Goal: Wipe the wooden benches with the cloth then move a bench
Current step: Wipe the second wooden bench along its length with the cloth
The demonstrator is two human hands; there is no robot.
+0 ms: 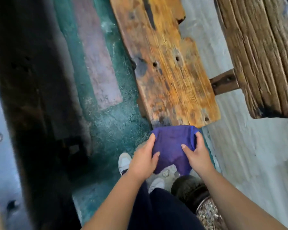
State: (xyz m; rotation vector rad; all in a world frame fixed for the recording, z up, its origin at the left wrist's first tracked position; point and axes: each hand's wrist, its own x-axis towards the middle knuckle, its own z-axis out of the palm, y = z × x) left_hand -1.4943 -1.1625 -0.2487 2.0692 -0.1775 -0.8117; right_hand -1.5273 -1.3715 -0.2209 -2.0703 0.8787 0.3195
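A worn orange-brown wooden bench (170,68) runs from the top of the view down to the middle. Just below its near end I hold a folded purple cloth (171,145) in the air with both hands. My left hand (144,161) grips the cloth's left edge, thumb on top. My right hand (196,155) grips its right edge. The cloth's far edge lies close to the bench's near end; whether it touches is unclear. A second, rougher brown bench (263,52) stands at the upper right.
A dark wooden beam or bench (28,97) fills the left side. The floor is green (110,130) at centre and pale (249,155) on the right. My white shoes (124,162) and dark trousers show below the cloth. A dark round object (189,188) sits by my right arm.
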